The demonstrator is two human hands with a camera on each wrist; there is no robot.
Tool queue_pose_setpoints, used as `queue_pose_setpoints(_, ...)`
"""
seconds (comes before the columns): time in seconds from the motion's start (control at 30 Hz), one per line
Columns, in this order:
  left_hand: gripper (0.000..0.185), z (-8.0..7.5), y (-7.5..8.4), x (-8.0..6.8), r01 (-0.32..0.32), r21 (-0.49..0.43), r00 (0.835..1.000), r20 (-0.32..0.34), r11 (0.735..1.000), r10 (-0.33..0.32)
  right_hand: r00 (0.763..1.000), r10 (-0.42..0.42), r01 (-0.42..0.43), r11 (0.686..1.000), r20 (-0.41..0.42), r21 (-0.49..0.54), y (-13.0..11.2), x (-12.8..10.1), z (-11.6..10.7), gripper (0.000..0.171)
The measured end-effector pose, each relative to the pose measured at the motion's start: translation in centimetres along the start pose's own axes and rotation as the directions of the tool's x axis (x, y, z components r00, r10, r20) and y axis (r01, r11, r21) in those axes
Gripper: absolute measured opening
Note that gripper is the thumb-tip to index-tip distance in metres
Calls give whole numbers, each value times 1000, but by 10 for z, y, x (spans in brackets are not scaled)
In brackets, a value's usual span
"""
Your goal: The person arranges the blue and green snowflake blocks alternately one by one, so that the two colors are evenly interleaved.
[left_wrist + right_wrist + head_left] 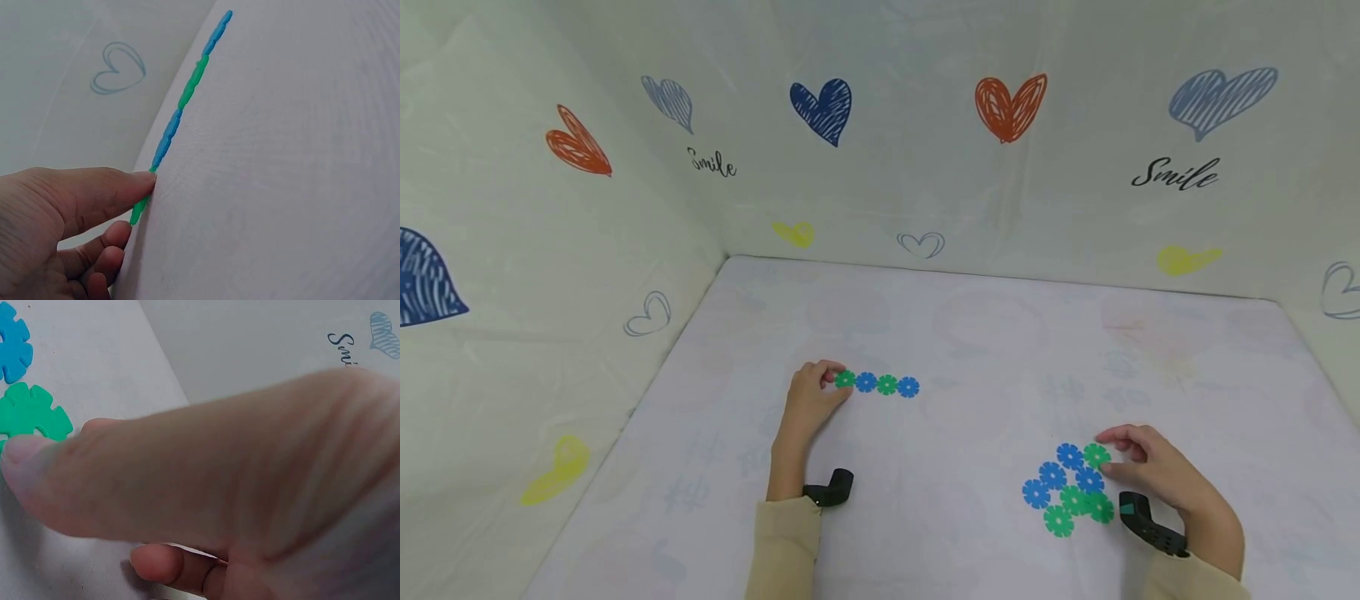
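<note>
Now we steady the chain of four snowflake discs (876, 384) with our left hand (811, 398); its thumb and fingers pinch the green end disc (845, 379), probably so the row lies flat and straight on the white tabletop (985, 333). Well apart, our right hand (1153, 471) reaches the loose pile of blue and green discs (1067, 490), thumb and forefinger closing on the green disc at its far edge (1096, 455), seemingly the easiest to lift free.

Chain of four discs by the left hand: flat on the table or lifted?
Flat. The chain lies along the table edge-on in the left wrist view; the left hand pinches its green end disc.
</note>
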State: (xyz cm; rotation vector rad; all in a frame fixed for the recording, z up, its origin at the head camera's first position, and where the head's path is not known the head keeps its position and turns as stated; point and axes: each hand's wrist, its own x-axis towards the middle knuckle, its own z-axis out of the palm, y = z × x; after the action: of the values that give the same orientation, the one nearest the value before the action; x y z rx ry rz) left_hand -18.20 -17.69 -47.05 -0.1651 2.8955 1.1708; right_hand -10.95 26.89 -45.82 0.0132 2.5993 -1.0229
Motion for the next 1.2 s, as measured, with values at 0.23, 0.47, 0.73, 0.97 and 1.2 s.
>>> queue_pose_setpoints(0.23, 33, -1, 2, 0, 13, -6, 1000, 3, 1000, -13, 1000, -10, 9, 1000, -27, -27, -1, 1, 2, 44)
queue_pose_setpoints(0.47, 33, -1, 1, -1, 19, -8, 1000, 4, 1000, -19, 999, -10, 8, 999, -51, -38, -3, 1, 3, 39)
queue_pose_setpoints(0.73, 33, -1, 1, 0, 13, -10, 1000, 1, 1000, -13, 998, -13, 10, 999, -68, -52, -2, 1, 4, 37)
queue_pose_setpoints(0.97, 33, -1, 0, 0, 7, -6, 1000, 5, 1000, -7, 998, 19, -23, 998, -65, -60, -2, 2, 3, 39)
queue_pose_setpoints(1.2, 32, -1, 0, 0, 7, -8, 1000, 5, 1000, -6, 997, 53, -56, 997, -59, -54, -4, 2, 1, 37)
